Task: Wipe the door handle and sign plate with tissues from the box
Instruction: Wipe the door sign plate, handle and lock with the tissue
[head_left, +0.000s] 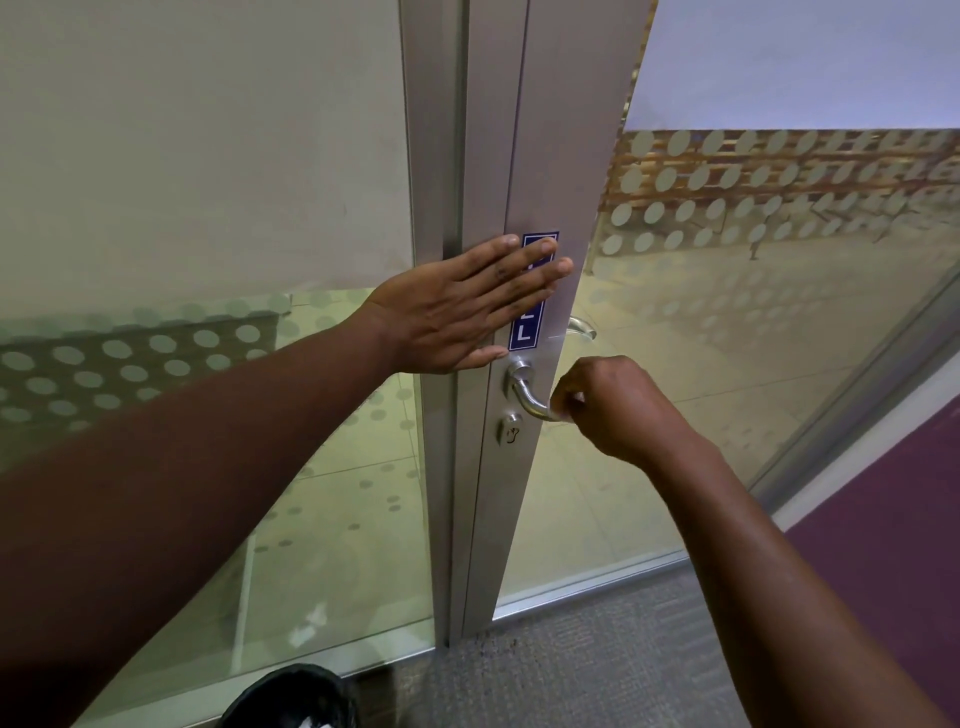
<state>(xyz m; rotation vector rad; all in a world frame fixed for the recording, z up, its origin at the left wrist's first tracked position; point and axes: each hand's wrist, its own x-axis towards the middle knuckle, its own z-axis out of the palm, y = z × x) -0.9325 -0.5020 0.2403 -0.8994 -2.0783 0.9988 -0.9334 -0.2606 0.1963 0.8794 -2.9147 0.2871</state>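
Pressing flat, open left grip (467, 306) over blue sign plate (535, 312) showing "L L", clenching right grip (613, 405) with tissue (566, 408) around door handle (527, 395).

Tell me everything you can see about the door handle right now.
The door handle is a lever of brushed silver metal on a round base, set in the pale metal door stile below the blue sign plate and above the keyhole cylinder. From the base it curves out and down to the right. The right hand is closed around its free end, with a bit of white tissue showing at the fingers. The left hand lies flat above, not touching it.
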